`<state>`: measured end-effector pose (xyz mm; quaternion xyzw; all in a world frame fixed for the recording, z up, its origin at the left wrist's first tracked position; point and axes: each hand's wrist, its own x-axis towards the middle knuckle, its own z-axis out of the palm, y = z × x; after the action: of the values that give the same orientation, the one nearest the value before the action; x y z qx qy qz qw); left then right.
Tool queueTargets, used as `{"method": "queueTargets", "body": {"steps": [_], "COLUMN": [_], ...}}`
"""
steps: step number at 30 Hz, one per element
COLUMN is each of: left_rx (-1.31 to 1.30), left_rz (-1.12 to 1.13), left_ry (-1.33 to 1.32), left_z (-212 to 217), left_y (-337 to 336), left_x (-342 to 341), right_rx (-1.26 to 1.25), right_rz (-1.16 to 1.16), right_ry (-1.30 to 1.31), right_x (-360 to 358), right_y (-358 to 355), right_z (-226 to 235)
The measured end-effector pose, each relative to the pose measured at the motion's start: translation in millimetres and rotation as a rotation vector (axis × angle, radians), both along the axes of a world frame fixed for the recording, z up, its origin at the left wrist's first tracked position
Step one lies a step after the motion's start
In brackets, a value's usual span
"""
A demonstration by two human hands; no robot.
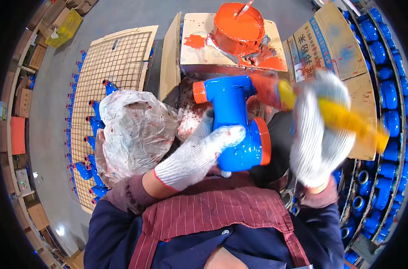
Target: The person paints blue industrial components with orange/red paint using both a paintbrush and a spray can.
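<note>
So the blue fitting (231,107) is up in front of the worker's chest, orange threads at 10 and 4 o'clock. My guess is cast metal: heavy, stiff, not fragile, but that glossy coat looks slick, maybe wet. I'd grab it round the blue middle and stay off the threads.

The left hand (190,154) is doing about that, gloved, coming in from 8 o'clock, thumb across the body. At 2 o'clock there's a brush (287,95), its red end right by the upper neck; too blurry to tell if they touch. The right hand (323,130) is clenched round its handle at 3.

Orange paint pot (233,45) on the worktop (197,56) at 12, crumpled white sheet (136,121) at 9, mesh rack (118,54) at 10.
</note>
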<state>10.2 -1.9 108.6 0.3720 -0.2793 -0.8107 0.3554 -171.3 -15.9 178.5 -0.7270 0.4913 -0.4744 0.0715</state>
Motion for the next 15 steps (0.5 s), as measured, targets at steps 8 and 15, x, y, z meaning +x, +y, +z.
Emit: {"method": "queueTargets", "body": {"steps": [8, 15], "left_rx": [0.380, 0.596], "left_rz": [-0.183, -0.156], "left_ry": [0.596, 0.707], "left_z": [14.5, 9.1], "left_y": [-0.3, 5.0], "left_x": [-13.5, -24.1], "right_rx": [0.027, 0.246], "right_rz": [0.205, 0.553], "right_ry": [-0.199, -0.852], "right_x": [-61.1, -101.8], "right_y": [14.8, -46.0], "right_z": [-32.9, -48.0]}}
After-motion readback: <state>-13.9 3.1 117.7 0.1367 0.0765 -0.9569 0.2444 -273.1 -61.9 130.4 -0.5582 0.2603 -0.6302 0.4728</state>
